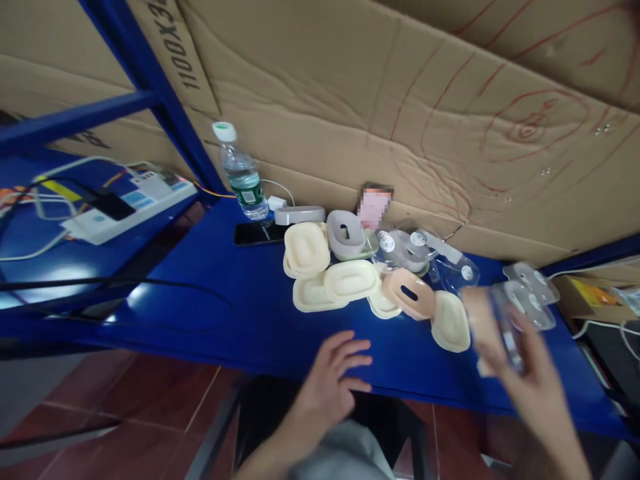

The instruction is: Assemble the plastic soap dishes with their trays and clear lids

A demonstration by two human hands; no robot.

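Observation:
My left hand (333,377) is held out above the front edge of the blue table, fingers apart, with nothing in it. At the right, my right hand (530,357) grips a peach-coloured plastic piece (481,320) together with something clear; motion blurs both. Between the hands lie several shallow plastic pieces: a cream tray (450,321), a peach oval piece with a dark slot (411,293), a cream oval piece (351,280) and a cream squarish piece (307,247). A grey piece with a slot (345,233) sits behind them.
Clear plastic pieces with round stickers (530,303) lie at the right, others behind the trays. A water bottle (243,175) stands by a black phone (260,233). A power strip (130,210) with cables is at the left; a cardboard wall (320,133) rises behind the table (215,320).

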